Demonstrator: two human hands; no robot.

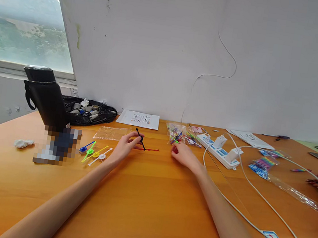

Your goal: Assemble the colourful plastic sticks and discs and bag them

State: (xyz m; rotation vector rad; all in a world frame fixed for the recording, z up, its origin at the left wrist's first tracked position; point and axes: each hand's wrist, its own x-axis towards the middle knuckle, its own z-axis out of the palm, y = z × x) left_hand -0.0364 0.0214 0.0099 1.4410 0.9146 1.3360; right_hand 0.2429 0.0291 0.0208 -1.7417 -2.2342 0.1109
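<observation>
Centre of the frame, on the table [148, 196] | left hand [125, 146] fingers pinch a black stick [141, 139] over a red stick [151, 150] | right hand [185, 156] loosely open, empty, beside the parts bag [176, 132] | judged: joining sticks; next needs careful alignment.

Flask [46, 97] left, power strip [220, 147] right, paper [139, 119] behind

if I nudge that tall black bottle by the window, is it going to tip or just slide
The black bottle stands tall on a narrow base, so a push near its lid would probably tip it; a low push may slide it on the smooth table. Its side strap could snag. How full it is cannot be seen.
</observation>
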